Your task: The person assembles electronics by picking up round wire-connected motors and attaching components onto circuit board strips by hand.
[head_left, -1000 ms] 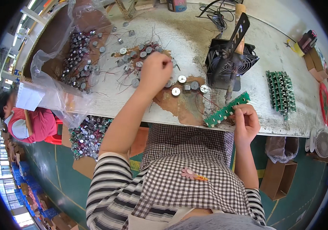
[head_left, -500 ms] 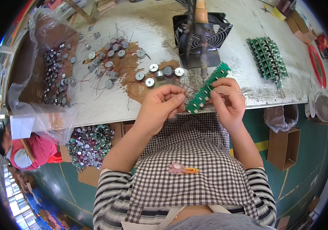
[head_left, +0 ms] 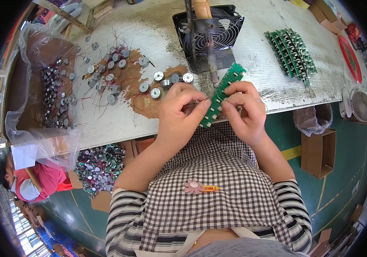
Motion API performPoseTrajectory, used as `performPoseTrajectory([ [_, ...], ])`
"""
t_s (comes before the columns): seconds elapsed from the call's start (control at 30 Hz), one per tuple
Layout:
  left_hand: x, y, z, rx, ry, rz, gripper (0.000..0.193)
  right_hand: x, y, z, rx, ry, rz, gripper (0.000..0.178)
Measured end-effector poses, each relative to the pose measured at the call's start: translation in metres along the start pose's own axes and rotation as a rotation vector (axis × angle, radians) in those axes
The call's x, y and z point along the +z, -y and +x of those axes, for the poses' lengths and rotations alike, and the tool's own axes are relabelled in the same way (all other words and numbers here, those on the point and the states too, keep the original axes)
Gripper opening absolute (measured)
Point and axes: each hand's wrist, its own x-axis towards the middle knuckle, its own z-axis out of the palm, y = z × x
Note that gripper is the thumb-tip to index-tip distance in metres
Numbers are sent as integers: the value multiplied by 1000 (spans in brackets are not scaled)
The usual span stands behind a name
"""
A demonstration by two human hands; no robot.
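A long green circuit board strip (head_left: 225, 88) with rows of small pale parts is held at a slant above the table's front edge. My right hand (head_left: 247, 112) grips its right side, thumb and fingers closed on the edge. My left hand (head_left: 181, 113) is closed in a pinch, its fingertips touching the strip's left edge. Thin dark wires run at those fingertips; whatever they lead to is hidden by the hand. Just beyond the strip, a soldering iron (head_left: 211, 60) with a wooden handle is fixed tip down. Several round silver motors (head_left: 155, 93) lie left of it.
Behind the iron stands a black fan (head_left: 230, 32). More green boards (head_left: 290, 55) are stacked at right. Wired motors (head_left: 115, 60) lie scattered at left beside a plastic-lined box (head_left: 18, 98). Below the table are a heap of motors (head_left: 100, 167) and a carton (head_left: 318, 154).
My left hand has brought its pinched fingertips up against the strip's edge. The whole view has shifted, with the table things appearing further left and higher. My right hand still holds the strip.
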Motion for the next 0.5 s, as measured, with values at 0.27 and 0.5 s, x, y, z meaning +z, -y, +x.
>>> performPoseTrajectory([
  [0.27, 6, -1, 10, -297, 47, -265, 6, 0, -3, 4, -73, -3, -29, 13],
  [0.5, 8, -2, 18, -272, 30, -266, 6, 0, 2, 16, -76, 5, -100, 14],
])
